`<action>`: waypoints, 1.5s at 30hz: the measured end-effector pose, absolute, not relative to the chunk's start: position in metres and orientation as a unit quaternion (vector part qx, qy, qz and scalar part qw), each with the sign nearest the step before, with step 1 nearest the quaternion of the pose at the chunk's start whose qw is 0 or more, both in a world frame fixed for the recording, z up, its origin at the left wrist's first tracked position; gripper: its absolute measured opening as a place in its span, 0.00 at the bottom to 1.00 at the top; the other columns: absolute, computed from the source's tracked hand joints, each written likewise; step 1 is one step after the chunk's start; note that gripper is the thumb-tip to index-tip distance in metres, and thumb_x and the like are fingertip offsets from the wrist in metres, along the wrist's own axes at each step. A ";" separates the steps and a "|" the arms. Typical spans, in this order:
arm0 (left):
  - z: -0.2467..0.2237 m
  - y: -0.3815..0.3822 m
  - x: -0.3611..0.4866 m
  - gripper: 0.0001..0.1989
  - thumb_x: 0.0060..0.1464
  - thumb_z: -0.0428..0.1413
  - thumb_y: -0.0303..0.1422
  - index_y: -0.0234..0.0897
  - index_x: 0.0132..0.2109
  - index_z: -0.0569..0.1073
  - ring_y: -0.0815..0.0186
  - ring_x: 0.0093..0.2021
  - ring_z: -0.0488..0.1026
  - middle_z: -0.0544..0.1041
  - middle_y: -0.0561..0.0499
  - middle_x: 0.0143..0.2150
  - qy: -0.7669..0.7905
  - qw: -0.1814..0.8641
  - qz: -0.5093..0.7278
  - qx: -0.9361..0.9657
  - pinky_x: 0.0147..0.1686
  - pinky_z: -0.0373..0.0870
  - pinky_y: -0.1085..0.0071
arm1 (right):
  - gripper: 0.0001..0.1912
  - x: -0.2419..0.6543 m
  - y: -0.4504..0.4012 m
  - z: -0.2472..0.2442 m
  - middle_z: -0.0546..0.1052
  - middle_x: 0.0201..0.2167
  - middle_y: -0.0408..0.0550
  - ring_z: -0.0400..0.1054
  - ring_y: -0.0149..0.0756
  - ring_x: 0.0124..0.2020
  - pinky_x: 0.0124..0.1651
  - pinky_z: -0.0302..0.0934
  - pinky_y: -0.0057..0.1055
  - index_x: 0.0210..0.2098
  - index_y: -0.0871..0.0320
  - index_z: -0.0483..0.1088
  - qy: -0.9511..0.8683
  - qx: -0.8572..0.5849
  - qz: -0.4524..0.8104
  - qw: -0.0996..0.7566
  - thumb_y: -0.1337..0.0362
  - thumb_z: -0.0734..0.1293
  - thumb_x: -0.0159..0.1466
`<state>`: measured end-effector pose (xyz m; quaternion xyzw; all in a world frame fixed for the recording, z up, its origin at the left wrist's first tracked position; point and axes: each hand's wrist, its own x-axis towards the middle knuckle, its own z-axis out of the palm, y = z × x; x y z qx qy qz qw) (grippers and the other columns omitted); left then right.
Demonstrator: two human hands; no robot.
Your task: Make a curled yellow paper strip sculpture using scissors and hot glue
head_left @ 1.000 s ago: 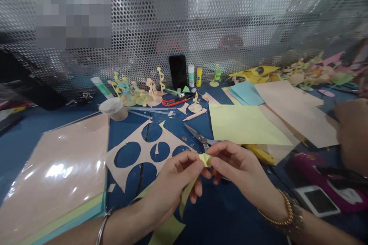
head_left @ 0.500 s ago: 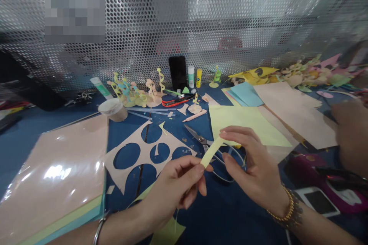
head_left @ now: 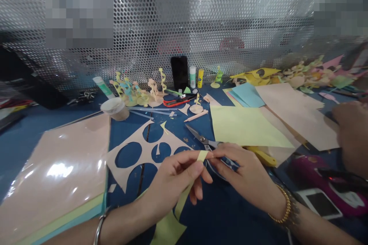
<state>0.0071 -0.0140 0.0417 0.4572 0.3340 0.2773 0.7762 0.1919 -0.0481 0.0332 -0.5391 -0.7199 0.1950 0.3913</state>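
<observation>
Head view: pale yellow paper strip [head_left: 202, 155] held across the gap between both hands, above the near middle of the table, with a loose tail hanging down past the left palm. Left hand [head_left: 172, 180] has its fingers curled, thumb closed on the strip; right hand [head_left: 247, 172] pinches the other end between thumb and fingertips, so both grips are closed on paper. Just under the right hand lie steel scissors [head_left: 202, 141], blades closed and pointing up-left, touching a yellow-green paper sheet [head_left: 244, 126] nearby. Peach paper stencil [head_left: 138, 153] with round holes cut out lies beside the left hand on the blue tabletop [head_left: 20, 141], and a stack of peach and green sheets [head_left: 54, 168] sits at the left table edge. Far edge: paper cut-out sculptures [head_left: 138, 90], black phone [head_left: 179, 73] upright, white glue stick [head_left: 192, 77], yellow glue stick [head_left: 200, 78], red-orange craft knife [head_left: 175, 101]. Perforated metal screen [head_left: 184, 15] runs behind it all. Right edge: another person's hand [head_left: 352, 134], apart from the work, beside a peach sheet [head_left: 296, 116] and a white phone [head_left: 320, 203].
</observation>
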 end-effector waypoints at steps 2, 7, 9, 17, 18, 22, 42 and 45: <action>0.039 -0.011 0.006 0.14 0.57 0.57 0.37 0.38 0.49 0.77 0.75 0.18 0.66 0.74 0.53 0.27 0.352 0.747 0.285 0.486 0.15 0.62 0.81 | 0.06 0.188 -0.051 0.036 0.75 0.28 0.42 0.69 0.32 0.30 0.35 0.64 0.29 0.30 0.55 0.73 -0.715 -0.535 0.224 0.391 0.66 0.65 0.64; 0.033 -0.011 0.003 0.14 0.62 0.51 0.34 0.42 0.51 0.77 0.75 0.20 0.61 0.73 0.53 0.28 0.384 0.641 0.284 0.601 0.19 0.59 0.79 | 0.05 0.182 -0.058 0.041 0.75 0.28 0.42 0.69 0.30 0.29 0.35 0.63 0.27 0.32 0.56 0.72 -0.717 -0.511 0.245 0.407 0.69 0.65 0.63; 0.033 -0.014 0.003 0.14 0.61 0.51 0.32 0.44 0.51 0.76 0.72 0.25 0.65 0.74 0.52 0.32 0.377 0.588 0.291 0.653 0.25 0.63 0.77 | 0.03 0.182 -0.060 0.040 0.75 0.29 0.42 0.70 0.30 0.30 0.36 0.63 0.27 0.34 0.57 0.71 -0.715 -0.504 0.242 0.420 0.68 0.65 0.64; 0.030 -0.014 0.005 0.08 0.52 0.61 0.34 0.41 0.41 0.79 0.67 0.32 0.70 0.74 0.52 0.33 0.381 0.555 0.338 0.658 0.30 0.66 0.75 | 0.11 0.186 -0.061 0.042 0.77 0.37 0.44 0.71 0.32 0.39 0.43 0.63 0.29 0.43 0.53 0.72 -0.733 -0.466 0.266 0.418 0.67 0.59 0.68; 0.029 -0.013 0.005 0.07 0.55 0.58 0.37 0.39 0.37 0.79 0.70 0.27 0.67 0.72 0.53 0.28 0.386 0.572 0.340 0.639 0.26 0.63 0.76 | 0.11 0.186 -0.061 0.043 0.77 0.37 0.44 0.71 0.32 0.39 0.43 0.64 0.28 0.42 0.53 0.72 -0.729 -0.467 0.271 0.420 0.67 0.59 0.68; 0.023 -0.013 0.005 0.17 0.61 0.51 0.43 0.36 0.32 0.75 0.76 0.16 0.54 0.60 0.59 0.17 0.388 0.675 0.305 0.548 0.15 0.51 0.80 | 0.04 0.187 -0.058 0.043 0.76 0.31 0.43 0.71 0.30 0.31 0.36 0.65 0.25 0.36 0.55 0.73 -0.659 -0.529 0.301 0.441 0.65 0.65 0.64; 0.032 -0.018 0.013 0.15 0.55 0.59 0.42 0.35 0.32 0.69 0.79 0.15 0.52 0.61 0.61 0.15 0.403 0.753 0.304 0.421 0.13 0.49 0.85 | 0.07 0.186 -0.054 0.031 0.79 0.31 0.43 0.73 0.30 0.29 0.33 0.69 0.25 0.37 0.52 0.77 -0.522 -0.504 0.477 0.495 0.64 0.72 0.56; 0.033 -0.020 0.013 0.13 0.55 0.60 0.40 0.36 0.35 0.69 0.80 0.15 0.52 0.60 0.62 0.17 0.397 0.759 0.311 0.412 0.13 0.47 0.85 | 0.07 0.185 -0.054 0.032 0.78 0.29 0.43 0.73 0.29 0.27 0.32 0.68 0.24 0.36 0.52 0.78 -0.516 -0.507 0.478 0.498 0.66 0.70 0.57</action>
